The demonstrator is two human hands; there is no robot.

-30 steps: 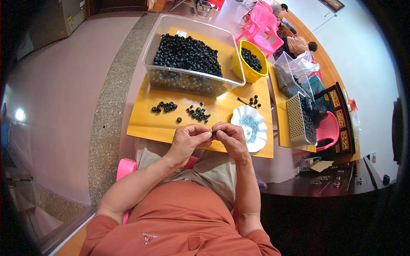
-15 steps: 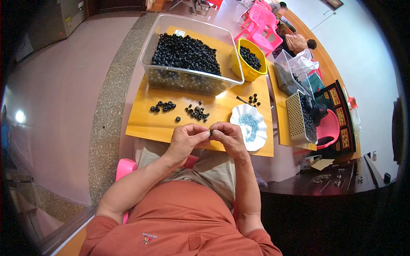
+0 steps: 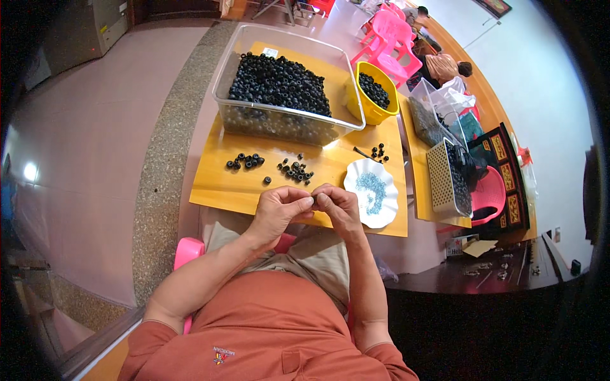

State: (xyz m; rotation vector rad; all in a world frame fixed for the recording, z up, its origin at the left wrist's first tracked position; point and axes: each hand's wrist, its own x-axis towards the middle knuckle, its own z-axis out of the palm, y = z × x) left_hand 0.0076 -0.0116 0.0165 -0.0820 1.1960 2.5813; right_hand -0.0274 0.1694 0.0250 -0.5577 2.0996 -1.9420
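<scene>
My left hand (image 3: pixel 277 208) and my right hand (image 3: pixel 340 208) meet at the near edge of the yellow-brown table (image 3: pixel 216 187). Their thumbs and index fingers pinch a small black ring-like part (image 3: pixel 314 199), mostly covered by the fingertips. Just beyond the hands lie a loose cluster of small black parts (image 3: pixel 296 171) and a single black piece (image 3: pixel 267 180). Another cluster of black ring-shaped parts (image 3: pixel 246 160) sits farther left. Beside my right hand stands a white scalloped dish (image 3: pixel 387 218) holding tiny pale-blue clear pieces (image 3: pixel 371 188).
A large clear bin (image 3: pixel 289 113) full of black parts stands at the back, with a yellow tub (image 3: pixel 380 116) beside it. A dark stick (image 3: pixel 363 152) lies near several black parts (image 3: pixel 379 152). Rightward are a beige perforated basket (image 3: pixel 440 181) and pink chairs (image 3: pixel 387 37); people sit beyond.
Both hands keep their pinch at the same place, with only slight finger movement. The whole view has shifted a little; nothing on the table has visibly moved.
</scene>
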